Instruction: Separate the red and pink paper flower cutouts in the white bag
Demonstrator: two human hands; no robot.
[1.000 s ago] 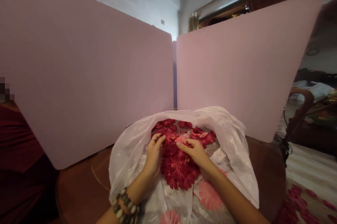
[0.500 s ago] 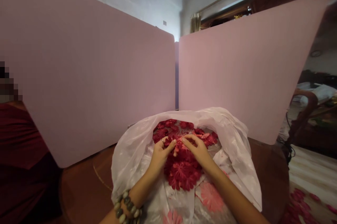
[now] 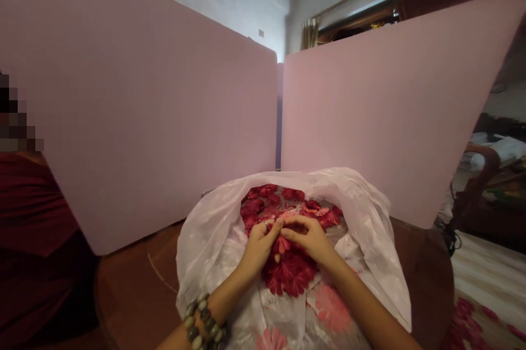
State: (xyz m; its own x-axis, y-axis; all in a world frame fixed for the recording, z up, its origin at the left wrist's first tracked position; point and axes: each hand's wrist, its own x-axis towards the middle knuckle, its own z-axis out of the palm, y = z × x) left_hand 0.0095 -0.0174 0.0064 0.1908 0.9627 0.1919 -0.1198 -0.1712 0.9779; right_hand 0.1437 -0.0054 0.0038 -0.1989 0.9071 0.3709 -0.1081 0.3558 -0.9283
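Both hands meet over the opening of a white plastic bag [image 3: 207, 248], with the fingertips nearly touching. My left hand [image 3: 258, 248], wearing a ring and a beaded bracelet [image 3: 202, 320], is closed in a pinch on a red-pink petal piece [image 3: 281, 245]. Opposite it, my right hand [image 3: 310, 239] pinches at the same piece; its fingertips partly hide it. Just below the fingers lies a pile of dark red flower-shaped petal pieces [image 3: 291, 277]. More red pieces [image 3: 252, 207] lie inside the bag behind the hands. Pink flower pieces [image 3: 332, 307] show nearer to me.
The bag sits on a round brown wooden table [image 3: 135, 284]. Two tall pink panels [image 3: 172, 103] stand behind it, nearly meeting in a corner. At the left edge sits a person in a dark red top [image 3: 33, 202]. Red petal pieces [image 3: 468, 320] lie at the lower right.
My hands have drawn closer together and slightly lower, and the petal piece now hangs below the fingertips. The whole view has shifted a little.
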